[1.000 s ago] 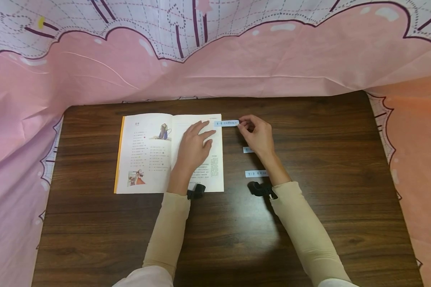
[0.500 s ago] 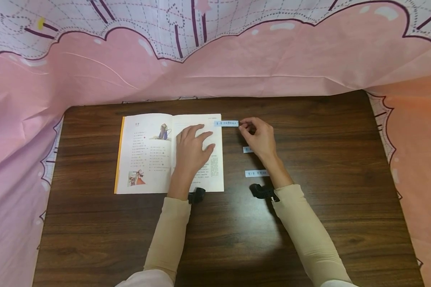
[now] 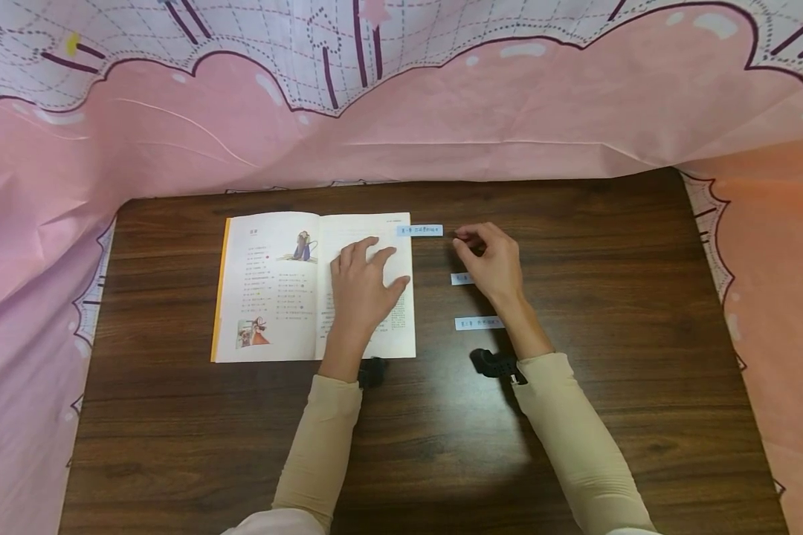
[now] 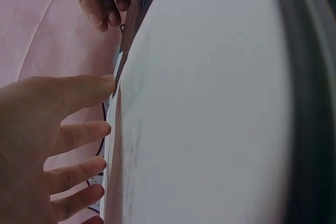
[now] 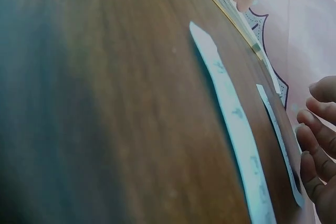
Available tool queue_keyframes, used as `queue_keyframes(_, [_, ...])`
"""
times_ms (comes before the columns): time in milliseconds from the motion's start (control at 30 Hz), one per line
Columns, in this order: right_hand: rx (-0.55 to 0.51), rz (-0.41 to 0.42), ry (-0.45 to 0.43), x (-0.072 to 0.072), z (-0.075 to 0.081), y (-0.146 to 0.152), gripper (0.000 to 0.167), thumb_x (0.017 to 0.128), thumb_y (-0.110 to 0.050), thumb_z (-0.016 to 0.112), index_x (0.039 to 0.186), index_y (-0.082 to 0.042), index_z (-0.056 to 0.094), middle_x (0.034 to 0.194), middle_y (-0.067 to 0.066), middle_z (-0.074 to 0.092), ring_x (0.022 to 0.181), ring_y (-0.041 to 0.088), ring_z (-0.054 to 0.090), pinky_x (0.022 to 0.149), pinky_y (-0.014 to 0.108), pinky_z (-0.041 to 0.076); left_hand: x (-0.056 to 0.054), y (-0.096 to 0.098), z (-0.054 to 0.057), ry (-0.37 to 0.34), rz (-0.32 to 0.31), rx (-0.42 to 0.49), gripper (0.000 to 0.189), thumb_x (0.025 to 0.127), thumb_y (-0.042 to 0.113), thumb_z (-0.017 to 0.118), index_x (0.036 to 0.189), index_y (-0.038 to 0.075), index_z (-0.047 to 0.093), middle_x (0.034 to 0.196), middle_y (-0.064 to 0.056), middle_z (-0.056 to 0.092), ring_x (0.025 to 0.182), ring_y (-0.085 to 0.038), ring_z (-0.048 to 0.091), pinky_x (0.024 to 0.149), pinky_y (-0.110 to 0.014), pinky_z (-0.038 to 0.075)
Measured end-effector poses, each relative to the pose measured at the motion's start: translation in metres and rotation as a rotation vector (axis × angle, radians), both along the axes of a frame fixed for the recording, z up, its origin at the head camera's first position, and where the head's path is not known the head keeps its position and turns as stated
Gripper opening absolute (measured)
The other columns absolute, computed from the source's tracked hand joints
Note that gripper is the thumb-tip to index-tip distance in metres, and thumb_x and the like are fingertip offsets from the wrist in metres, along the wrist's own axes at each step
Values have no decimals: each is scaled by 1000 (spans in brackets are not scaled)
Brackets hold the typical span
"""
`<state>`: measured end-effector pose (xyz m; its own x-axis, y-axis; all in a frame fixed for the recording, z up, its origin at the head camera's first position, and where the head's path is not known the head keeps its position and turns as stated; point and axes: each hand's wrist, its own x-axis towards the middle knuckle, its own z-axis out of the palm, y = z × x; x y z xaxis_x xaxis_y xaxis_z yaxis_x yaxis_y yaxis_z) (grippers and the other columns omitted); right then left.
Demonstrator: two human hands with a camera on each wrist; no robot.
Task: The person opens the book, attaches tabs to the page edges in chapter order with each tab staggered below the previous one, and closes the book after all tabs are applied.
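Note:
An open book with a yellow cover edge lies on the dark wooden table. My left hand is over its right page, fingers spread and slightly bent. A light-blue paper strip with handwriting sticks out from that page's upper right edge. Just right of the strip's free end is my right hand, fingers loosely curled and holding nothing. In the right wrist view, a gap shows between its thumb and fingers. Below it lie two more handwritten strips, the middle one and the lower one, both partly covered by the right hand and arm.
Printed text and two coloured drawings, one of them a figure in red, fill the left page. A pink and white patterned cloth hangs behind the table and along both sides. Black camera mounts sit at the wrists.
My right hand has drawn away from the strip's end, slightly right and nearer to me. My left hand has slid down the page, away from the strip. The strip has stayed at the page edge.

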<state>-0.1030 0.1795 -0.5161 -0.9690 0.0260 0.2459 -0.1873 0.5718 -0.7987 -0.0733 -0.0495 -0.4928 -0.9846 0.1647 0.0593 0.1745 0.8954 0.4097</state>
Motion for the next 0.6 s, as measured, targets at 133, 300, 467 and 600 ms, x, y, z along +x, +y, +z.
queue_keyframes(133, [-1,2,6,1,1,2,13,89,-13,74,99,-5,75,93,5,69,80,17,65,73,33,50,1,5,2,-8,45,3,55,81,42,81,126,14,69,142,-13,50,131,-32,38,103,-50,29])
queue_keyframes(300, [-3,2,16,1,3,2,13,89,-12,73,99,-3,75,92,7,70,80,20,66,72,35,50,2,10,4,-17,102,-5,63,77,51,81,126,13,69,142,-13,50,128,-34,41,101,-52,32])
queue_keyframes(467, [-3,0,14,3,4,3,13,90,-13,72,100,-4,75,92,7,70,80,19,66,73,35,49,3,15,3,-9,140,-12,66,75,54,82,124,13,69,142,-14,50,128,-35,41,101,-53,31])
queue_keyframes(600, [-1,-4,8,5,4,5,14,90,-15,73,100,-5,75,93,6,70,80,17,66,73,33,49,7,19,0,15,165,-16,71,72,56,82,125,12,68,141,-15,49,130,-35,40,101,-54,31])
